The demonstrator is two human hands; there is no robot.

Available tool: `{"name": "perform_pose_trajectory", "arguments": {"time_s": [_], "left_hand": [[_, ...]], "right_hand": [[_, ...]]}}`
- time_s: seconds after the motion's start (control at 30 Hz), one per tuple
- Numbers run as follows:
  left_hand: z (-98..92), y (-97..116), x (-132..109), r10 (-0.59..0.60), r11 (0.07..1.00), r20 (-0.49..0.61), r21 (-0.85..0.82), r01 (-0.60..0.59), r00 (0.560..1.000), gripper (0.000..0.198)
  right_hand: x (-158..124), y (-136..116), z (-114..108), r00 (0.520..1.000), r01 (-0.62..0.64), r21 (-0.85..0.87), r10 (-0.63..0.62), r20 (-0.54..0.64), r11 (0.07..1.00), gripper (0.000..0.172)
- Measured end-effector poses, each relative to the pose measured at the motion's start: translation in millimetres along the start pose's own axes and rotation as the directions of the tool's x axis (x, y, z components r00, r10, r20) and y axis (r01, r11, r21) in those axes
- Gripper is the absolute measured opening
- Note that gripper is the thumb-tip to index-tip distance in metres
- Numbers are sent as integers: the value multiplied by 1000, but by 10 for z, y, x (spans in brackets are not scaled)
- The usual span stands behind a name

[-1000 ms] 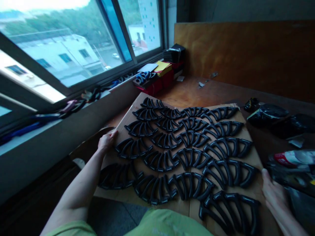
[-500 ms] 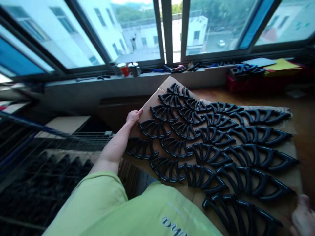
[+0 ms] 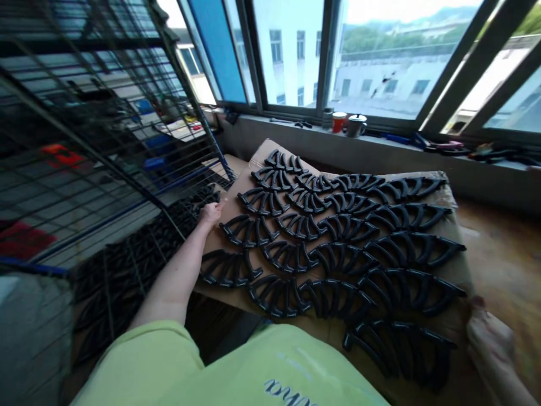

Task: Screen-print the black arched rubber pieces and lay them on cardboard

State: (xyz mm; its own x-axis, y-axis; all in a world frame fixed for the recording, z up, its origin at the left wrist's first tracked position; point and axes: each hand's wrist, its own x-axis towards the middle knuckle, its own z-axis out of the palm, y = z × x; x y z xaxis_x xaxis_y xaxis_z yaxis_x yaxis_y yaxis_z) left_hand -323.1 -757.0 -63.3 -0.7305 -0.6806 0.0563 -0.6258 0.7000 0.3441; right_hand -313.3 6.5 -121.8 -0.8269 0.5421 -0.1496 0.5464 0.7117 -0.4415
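A wide brown cardboard sheet (image 3: pixel 230 220) spans the space in front of my body, borne between both hands. My left hand (image 3: pixel 211 213) is closed on its left edge, thumb lying on top. At the lower right, my right hand (image 3: pixel 490 332) grips the opposite edge, slightly blurred. Rows of glossy black curved, ribbed parts (image 3: pixel 416 248) cover the sheet, each like a fan or wing of several ribs joined along one side. Their exact kind I cannot tell. The fingers under the sheet are hidden.
On the left stands a wire rack (image 3: pixel 139 186) with blue posts; more black parts (image 3: pixel 127 265) lie on a lower level. A windowsill (image 3: pixel 313 128) runs behind the sheet, holding a red cup (image 3: pixel 338 121), a metal mug (image 3: pixel 356 125) and tools. A wooden surface (image 3: pixel 499 242) is at right.
My view has swung left, bringing the wire rack into sight and shifting the window and cups rightward. The loaded cardboard has turned along with me, both hands still on its edges.
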Motion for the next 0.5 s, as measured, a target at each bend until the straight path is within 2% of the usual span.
{"name": "perform_pose_trajectory", "arguments": {"time_s": [0.13, 0.23, 0.33, 0.5], "left_hand": [[-480, -1053, -308, -192, 981, -69, 24, 194, 979, 74], [-807, -1710, -659, -336, 938, -132, 40, 343, 933, 75], [-1064, -2261, -1066, -457, 880, -186, 50, 473, 870, 78], [-1357, -2953, -1728, -622, 756, -248, 57, 653, 742, 78]], "right_hand": [[3, -949, 387, 990, 82, 103, -93, 106, 991, 54], [-36, -1661, 708, 949, 212, 191, -248, 193, 958, 55], [-72, -2332, 1091, 876, 340, 253, -403, 265, 906, 56], [-266, -3367, 1808, 741, 405, 391, -547, 389, 827, 64]]}}
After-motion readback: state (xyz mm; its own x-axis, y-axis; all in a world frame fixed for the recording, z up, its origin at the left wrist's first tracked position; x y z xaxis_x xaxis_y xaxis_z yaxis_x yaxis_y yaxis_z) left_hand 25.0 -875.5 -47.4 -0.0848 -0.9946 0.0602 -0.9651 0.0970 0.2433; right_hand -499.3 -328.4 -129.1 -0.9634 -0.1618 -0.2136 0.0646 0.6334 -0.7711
